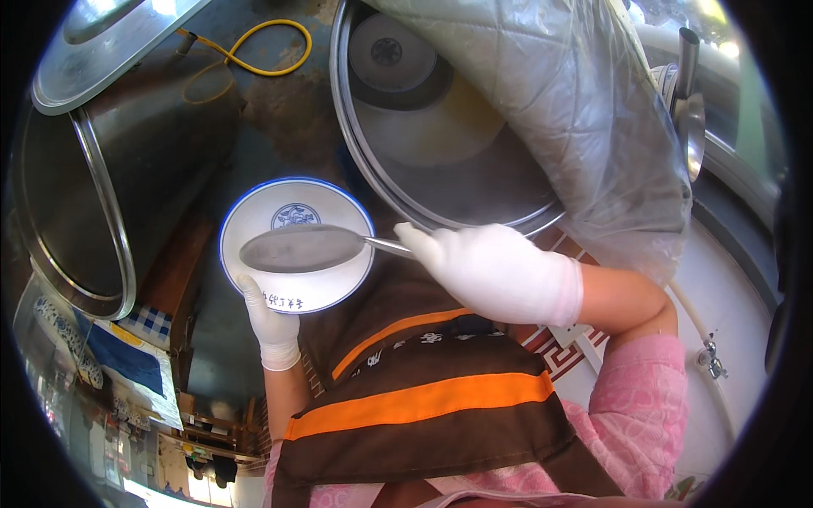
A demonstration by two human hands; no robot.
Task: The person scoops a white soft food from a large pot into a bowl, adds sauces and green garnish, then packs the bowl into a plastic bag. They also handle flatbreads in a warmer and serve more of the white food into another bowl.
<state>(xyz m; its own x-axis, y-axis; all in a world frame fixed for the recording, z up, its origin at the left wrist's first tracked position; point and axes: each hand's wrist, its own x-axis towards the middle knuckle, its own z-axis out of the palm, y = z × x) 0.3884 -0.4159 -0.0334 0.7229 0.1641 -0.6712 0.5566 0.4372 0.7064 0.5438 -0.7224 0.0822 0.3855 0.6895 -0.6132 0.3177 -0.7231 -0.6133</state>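
My left hand, in a white glove, holds a white bowl with a blue rim by its lower left edge. The bowl has a blue round motif and writing inside. My right hand, gloved too, grips the handle of a shallow metal ladle, whose round head lies over the bowl. Whether the ladle touches the bowl cannot be told. Beyond my right hand stands a large round metal vessel with pale liquid or a reflection inside, partly hidden by a quilted silvery cover.
Another large metal vessel stands at the left under a metal lid or tray. A yellow hose loops at the top. A metal pan or ladle is at the right, above a small tap.
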